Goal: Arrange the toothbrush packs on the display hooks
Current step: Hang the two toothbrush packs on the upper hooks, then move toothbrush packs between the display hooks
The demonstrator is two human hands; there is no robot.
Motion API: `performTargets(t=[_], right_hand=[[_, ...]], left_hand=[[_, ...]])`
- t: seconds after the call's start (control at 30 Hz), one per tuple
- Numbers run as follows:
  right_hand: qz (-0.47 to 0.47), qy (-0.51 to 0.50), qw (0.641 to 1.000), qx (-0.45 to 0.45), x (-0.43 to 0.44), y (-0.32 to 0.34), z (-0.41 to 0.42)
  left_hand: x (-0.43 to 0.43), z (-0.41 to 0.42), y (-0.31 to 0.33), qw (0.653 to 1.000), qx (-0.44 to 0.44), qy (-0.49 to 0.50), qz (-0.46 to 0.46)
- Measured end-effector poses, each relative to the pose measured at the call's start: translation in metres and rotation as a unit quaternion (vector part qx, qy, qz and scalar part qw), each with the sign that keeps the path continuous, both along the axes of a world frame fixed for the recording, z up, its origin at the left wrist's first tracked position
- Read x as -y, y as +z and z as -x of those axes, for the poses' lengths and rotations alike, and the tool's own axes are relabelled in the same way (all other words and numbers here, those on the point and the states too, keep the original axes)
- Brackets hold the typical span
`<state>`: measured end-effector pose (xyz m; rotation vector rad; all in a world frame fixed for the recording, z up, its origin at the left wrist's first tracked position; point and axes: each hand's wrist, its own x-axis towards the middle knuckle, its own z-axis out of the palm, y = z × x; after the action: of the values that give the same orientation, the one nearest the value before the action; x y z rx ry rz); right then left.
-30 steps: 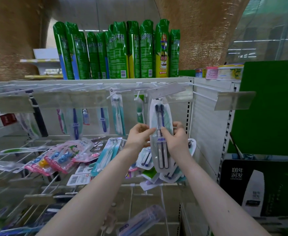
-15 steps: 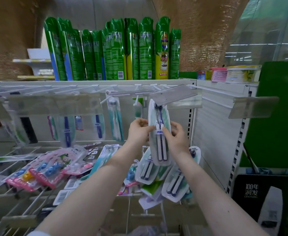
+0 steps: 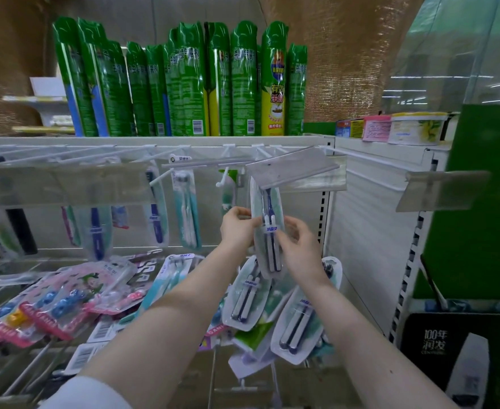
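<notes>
both hands pinch the toothbrush pack (image 3: 268,231) between them

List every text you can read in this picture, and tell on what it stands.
"100年润发": black box.
"有效": yellow spray can.
Label on the toothbrush pack: too blurred to read.
Print and barcodes on the green cans: too blurred to read.

I saw green spray cans (image 3: 183,84) upright on the top shelf (image 3: 154,140), one yellow-fronted can (image 3: 275,81) among them. Pink box (image 3: 377,128) sat just beside a round tub (image 3: 417,128), further right. Black box (image 3: 437,346) sat low right.
</notes>
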<state>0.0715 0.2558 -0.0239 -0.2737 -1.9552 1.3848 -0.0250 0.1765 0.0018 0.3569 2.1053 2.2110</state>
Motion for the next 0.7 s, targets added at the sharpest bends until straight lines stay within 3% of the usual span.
performTargets(t=[0.3, 0.7], right_hand=[[-0.004, 0.013, 1.000, 0.015, -0.002, -0.001, -0.009], [0.028, 0.032, 0.999, 0.025, 0.003, -0.002, -0.031]], left_hand=[[-0.004, -0.003, -0.011, 0.998, -0.039, 0.022, 0.041], [0.008, -0.037, -0.016, 0.998, -0.032, 0.048, 0.004]])
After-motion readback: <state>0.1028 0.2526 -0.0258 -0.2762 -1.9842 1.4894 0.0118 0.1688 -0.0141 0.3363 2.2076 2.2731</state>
